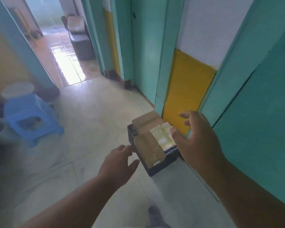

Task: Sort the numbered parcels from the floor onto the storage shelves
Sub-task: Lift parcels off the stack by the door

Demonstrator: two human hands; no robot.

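Note:
A dark box parcel (161, 165) sits on the pale tiled floor against the teal and yellow wall. Brown cardboard (148, 145) and a shiny taped white label (163, 137) cover its top. My left hand (118, 163) hovers open just left of the parcel, fingers spread and close to its side. To the parcel's right and slightly above it is my right hand (197, 139), also open, its thumb near the label. Neither hand holds anything. No number is readable on the parcel.
A blue plastic stool (31, 119) stands at the left with a white bucket (17, 91) behind it. A doorway at the back opens onto a tiled corridor with a dark bin (83, 46). Teal doors and a yellow wall panel (187, 89) line the right side.

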